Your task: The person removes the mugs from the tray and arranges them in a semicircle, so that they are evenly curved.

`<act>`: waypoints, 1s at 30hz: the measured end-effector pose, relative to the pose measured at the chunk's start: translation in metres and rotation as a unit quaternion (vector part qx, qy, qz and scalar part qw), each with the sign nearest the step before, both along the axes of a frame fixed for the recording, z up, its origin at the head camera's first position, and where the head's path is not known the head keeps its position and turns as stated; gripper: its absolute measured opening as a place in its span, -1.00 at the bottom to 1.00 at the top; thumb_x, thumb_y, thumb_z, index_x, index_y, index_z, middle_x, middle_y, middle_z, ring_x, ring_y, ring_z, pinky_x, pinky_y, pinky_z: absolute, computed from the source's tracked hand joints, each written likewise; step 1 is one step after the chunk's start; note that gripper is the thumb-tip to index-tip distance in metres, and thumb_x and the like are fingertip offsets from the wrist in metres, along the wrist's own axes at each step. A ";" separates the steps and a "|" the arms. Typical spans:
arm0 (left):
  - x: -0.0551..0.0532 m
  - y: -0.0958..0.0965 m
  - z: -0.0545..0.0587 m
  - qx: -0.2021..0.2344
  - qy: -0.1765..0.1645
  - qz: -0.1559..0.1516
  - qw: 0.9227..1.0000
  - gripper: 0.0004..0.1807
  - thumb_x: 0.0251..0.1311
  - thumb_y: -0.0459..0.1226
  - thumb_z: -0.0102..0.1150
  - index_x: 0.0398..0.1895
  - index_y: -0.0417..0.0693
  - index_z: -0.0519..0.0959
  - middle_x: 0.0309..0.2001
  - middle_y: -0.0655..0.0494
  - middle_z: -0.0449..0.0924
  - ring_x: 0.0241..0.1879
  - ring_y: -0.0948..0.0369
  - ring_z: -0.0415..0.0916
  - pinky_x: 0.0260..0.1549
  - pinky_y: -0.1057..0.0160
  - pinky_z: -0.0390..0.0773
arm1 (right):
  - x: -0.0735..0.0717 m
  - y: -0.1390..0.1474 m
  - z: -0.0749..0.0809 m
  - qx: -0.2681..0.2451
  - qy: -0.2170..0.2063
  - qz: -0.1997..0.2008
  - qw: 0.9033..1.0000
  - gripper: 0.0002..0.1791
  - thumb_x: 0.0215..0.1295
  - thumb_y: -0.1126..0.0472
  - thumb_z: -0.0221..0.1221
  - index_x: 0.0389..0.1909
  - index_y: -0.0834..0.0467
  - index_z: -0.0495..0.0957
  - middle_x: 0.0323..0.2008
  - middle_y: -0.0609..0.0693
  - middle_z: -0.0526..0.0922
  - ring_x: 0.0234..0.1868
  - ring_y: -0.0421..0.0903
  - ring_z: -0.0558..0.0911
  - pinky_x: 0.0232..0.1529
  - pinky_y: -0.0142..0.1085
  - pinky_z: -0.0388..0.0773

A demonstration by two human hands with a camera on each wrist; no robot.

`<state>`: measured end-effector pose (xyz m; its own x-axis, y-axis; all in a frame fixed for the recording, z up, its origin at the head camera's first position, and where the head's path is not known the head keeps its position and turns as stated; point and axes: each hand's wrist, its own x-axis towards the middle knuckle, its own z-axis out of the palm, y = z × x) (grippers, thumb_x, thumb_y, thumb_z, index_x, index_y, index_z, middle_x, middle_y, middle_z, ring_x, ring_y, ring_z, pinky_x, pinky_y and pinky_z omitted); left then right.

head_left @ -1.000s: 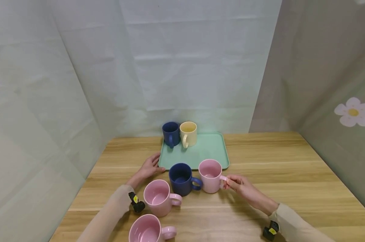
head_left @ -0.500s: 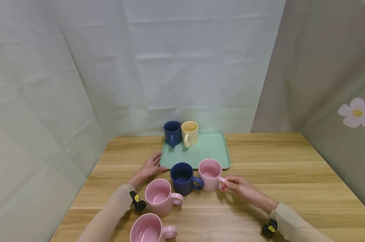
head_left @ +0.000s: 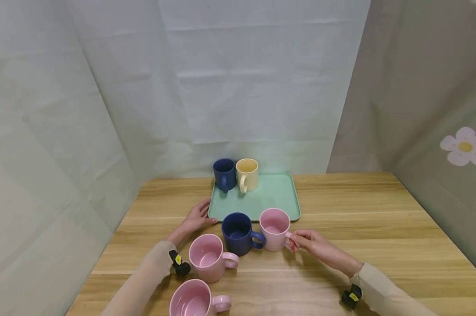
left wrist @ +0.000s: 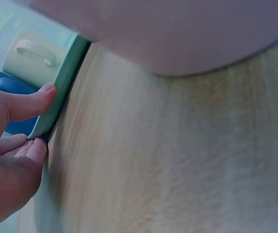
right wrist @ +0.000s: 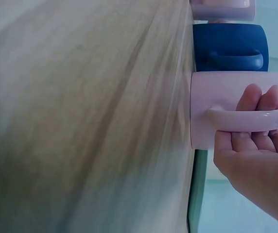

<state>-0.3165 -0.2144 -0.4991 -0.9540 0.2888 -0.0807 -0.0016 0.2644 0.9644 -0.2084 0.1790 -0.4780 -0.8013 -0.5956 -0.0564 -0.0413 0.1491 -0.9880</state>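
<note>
At the front left corner of a mint green tray (head_left: pixel 273 195), my left hand (head_left: pixel 194 219) holds the edge. In the left wrist view its thumb (left wrist: pixel 39 101) presses the tray rim (left wrist: pixel 61 99) while the fingers curl round the corner. A pink mug (head_left: pixel 274 239) stands upright just in front of the tray. My right hand (head_left: pixel 320 248) grips that mug's handle; the right wrist view shows several fingers passed through the handle (right wrist: pixel 246 121). Close on the mug's left is a navy blue mug (head_left: pixel 234 243), its handle towards the pink one.
Upon the tray, at its back left, stand another navy mug (head_left: pixel 223 169) and a cream mug (head_left: pixel 251 181). Two more pink mugs, one (head_left: pixel 208 267) behind the other (head_left: pixel 190 303), stand near my left forearm on the wooden table (head_left: pixel 380 228). Cloth hangs behind.
The head view has shifted very slightly. Both hands keep their holds on the tray corner and the mug handle, with hardly any movement.
</note>
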 end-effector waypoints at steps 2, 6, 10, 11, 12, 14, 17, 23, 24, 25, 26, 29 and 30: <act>0.000 0.000 0.000 0.002 0.002 -0.004 1.000 -0.07 0.06 -0.63 0.20 0.46 -0.44 -0.09 0.49 -0.38 -0.10 0.48 -0.18 -0.09 0.41 -0.03 0.15 | 0.000 0.000 0.001 0.004 0.006 0.001 1.000 -0.46 0.53 0.06 -0.14 -0.23 0.58 0.36 -0.37 -0.07 0.52 -0.22 -0.20 0.52 0.01 -0.42 0.47; 0.001 0.000 0.000 0.010 0.004 -0.007 1.000 -0.07 0.05 -0.64 0.19 0.46 -0.46 -0.09 0.49 -0.39 -0.10 0.48 -0.19 -0.09 0.41 -0.03 0.15 | -0.001 -0.002 0.001 0.004 0.003 0.000 1.000 -0.47 0.54 0.05 -0.14 -0.21 0.55 0.39 -0.32 0.02 0.52 -0.22 -0.19 0.51 -0.01 -0.40 0.49; 0.000 -0.001 -0.003 0.012 0.006 -0.004 1.000 -0.07 0.04 -0.64 0.19 0.45 -0.45 -0.08 0.49 -0.39 -0.09 0.49 -0.18 -0.09 0.41 -0.02 0.15 | 0.000 -0.002 0.002 0.013 -0.003 -0.017 1.000 -0.47 0.53 0.04 -0.13 -0.15 0.53 0.42 -0.27 0.07 0.54 -0.22 -0.22 0.52 -0.04 -0.41 0.53; -0.001 -0.001 -0.003 0.011 0.007 -0.004 1.000 -0.07 0.04 -0.64 0.19 0.46 -0.45 -0.08 0.48 -0.39 -0.09 0.48 -0.18 -0.08 0.41 -0.02 0.15 | 0.000 -0.002 0.002 0.017 -0.001 -0.024 1.000 -0.47 0.54 0.05 -0.14 -0.12 0.53 0.43 -0.24 0.07 0.56 -0.21 -0.24 0.52 -0.05 -0.43 0.54; -0.001 -0.001 -0.004 0.011 0.007 -0.004 1.000 -0.07 0.04 -0.64 0.20 0.46 -0.45 -0.08 0.49 -0.38 -0.09 0.48 -0.17 -0.08 0.41 -0.01 0.15 | 0.000 -0.002 0.003 0.021 -0.004 -0.033 0.999 -0.47 0.54 0.05 -0.14 -0.07 0.53 0.43 -0.20 0.09 0.58 -0.19 -0.27 0.53 -0.05 -0.44 0.55; -0.002 -0.001 -0.004 0.009 0.007 -0.004 1.000 -0.07 0.05 -0.63 0.20 0.46 -0.44 -0.08 0.48 -0.39 -0.09 0.48 -0.18 -0.08 0.40 -0.01 0.16 | 0.001 -0.001 0.004 0.028 -0.007 -0.052 0.998 -0.46 0.54 0.05 -0.15 0.01 0.53 0.43 -0.11 0.15 0.60 -0.16 -0.31 0.54 -0.05 -0.46 0.56; -0.001 -0.001 -0.004 0.009 0.005 -0.005 1.000 -0.07 0.06 -0.62 0.20 0.46 -0.43 -0.09 0.49 -0.38 -0.09 0.49 -0.17 -0.09 0.41 -0.01 0.15 | 0.001 0.000 0.005 0.039 -0.014 -0.080 0.996 -0.43 0.54 0.03 -0.17 0.13 0.50 0.40 -0.01 0.18 0.60 -0.11 -0.34 0.54 -0.03 -0.47 0.56; 0.000 -0.002 -0.002 0.020 0.007 -0.010 1.000 -0.07 0.06 -0.62 0.19 0.46 -0.44 -0.10 0.49 -0.39 -0.11 0.49 -0.17 -0.11 0.43 -0.02 0.11 | -0.001 -0.002 0.004 0.036 -0.035 -0.115 0.992 -0.42 0.54 0.01 -0.20 0.06 0.51 0.42 -0.22 -0.03 0.63 -0.18 -0.30 0.57 -0.09 -0.43 0.60; 0.001 -0.002 -0.002 0.019 0.008 -0.010 1.000 -0.07 0.06 -0.62 0.19 0.46 -0.44 -0.11 0.49 -0.39 -0.12 0.49 -0.18 -0.11 0.43 -0.02 0.11 | -0.001 -0.002 0.004 0.034 -0.038 -0.118 0.992 -0.43 0.54 0.03 -0.20 0.04 0.52 0.43 -0.26 -0.06 0.63 -0.20 -0.29 0.57 -0.11 -0.41 0.61; 0.001 -0.002 -0.002 0.019 0.006 -0.009 1.000 -0.06 0.06 -0.62 0.19 0.46 -0.44 -0.11 0.49 -0.39 -0.12 0.49 -0.18 -0.12 0.43 -0.02 0.10 | -0.002 -0.002 0.004 0.035 -0.040 -0.124 0.991 -0.44 0.54 0.03 -0.21 0.01 0.51 0.43 -0.29 -0.08 0.63 -0.22 -0.28 0.58 -0.14 -0.40 0.61; 0.001 -0.001 -0.002 0.018 0.005 -0.008 1.000 -0.06 0.06 -0.62 0.19 0.46 -0.44 -0.11 0.49 -0.39 -0.12 0.49 -0.18 -0.12 0.43 -0.02 0.10 | -0.002 -0.002 0.005 0.034 -0.041 -0.126 0.991 -0.45 0.54 0.04 -0.22 0.00 0.51 0.44 -0.31 -0.09 0.62 -0.24 -0.27 0.57 -0.15 -0.39 0.61; 0.002 -0.001 -0.001 0.015 0.001 -0.006 1.000 -0.06 0.06 -0.62 0.20 0.47 -0.43 -0.10 0.49 -0.38 -0.12 0.49 -0.17 -0.11 0.43 -0.02 0.11 | -0.005 -0.002 0.008 0.036 -0.043 -0.138 0.989 -0.50 0.52 0.08 -0.22 -0.08 0.48 0.45 -0.37 -0.10 0.59 -0.29 -0.25 0.55 -0.22 -0.36 0.61; 0.002 -0.001 -0.001 0.015 0.000 -0.004 1.000 -0.07 0.06 -0.62 0.20 0.47 -0.43 -0.09 0.49 -0.38 -0.11 0.49 -0.17 -0.11 0.43 -0.02 0.11 | -0.006 -0.003 0.010 0.036 -0.044 -0.142 0.988 -0.51 0.52 0.09 -0.23 -0.10 0.48 0.46 -0.39 -0.11 0.58 -0.31 -0.25 0.55 -0.23 -0.35 0.60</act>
<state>-0.3148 -0.2152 -0.5001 -0.9517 0.2984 -0.0727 -0.0004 0.2357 0.9718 -0.2146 0.1762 -0.4684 -0.9256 -0.3392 -0.1677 0.0983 0.2125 -0.9722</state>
